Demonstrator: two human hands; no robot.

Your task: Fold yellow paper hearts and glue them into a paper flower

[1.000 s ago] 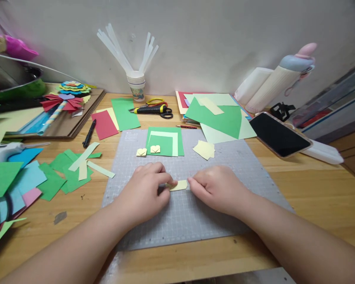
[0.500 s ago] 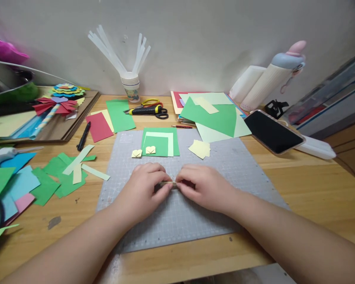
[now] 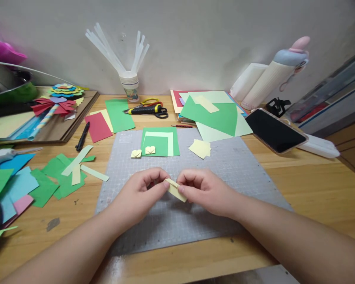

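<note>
Between my two hands is a small pale yellow piece of folded paper (image 3: 176, 192), tilted over the grey cutting mat (image 3: 130, 236). My left hand (image 3: 144, 191) pinches its left end between thumb and fingers. At its upper right edge, my right hand (image 3: 205, 191) grips it the same way. Beyond the hands lie two small folded paper hearts, one heart (image 3: 136, 154) on the mat and another heart (image 3: 150, 150) on green paper squares (image 3: 158, 144). A small stack of pale yellow paper squares (image 3: 200, 148) rests to the right of them.
Green scraps and strips (image 3: 66, 179) lie left, near a black pen (image 3: 83, 137). Scissors and a cutter (image 3: 144, 109) sit behind the mat, beside paper cups (image 3: 130, 86) holding white strips. At right are stacked coloured sheets (image 3: 215, 118), a phone (image 3: 276, 130) and a bottle (image 3: 276, 79).
The folded paper, seen edge-on before, has been tipped so its pale yellow face shows. Both hands have turned slightly with it and still hold it.
</note>
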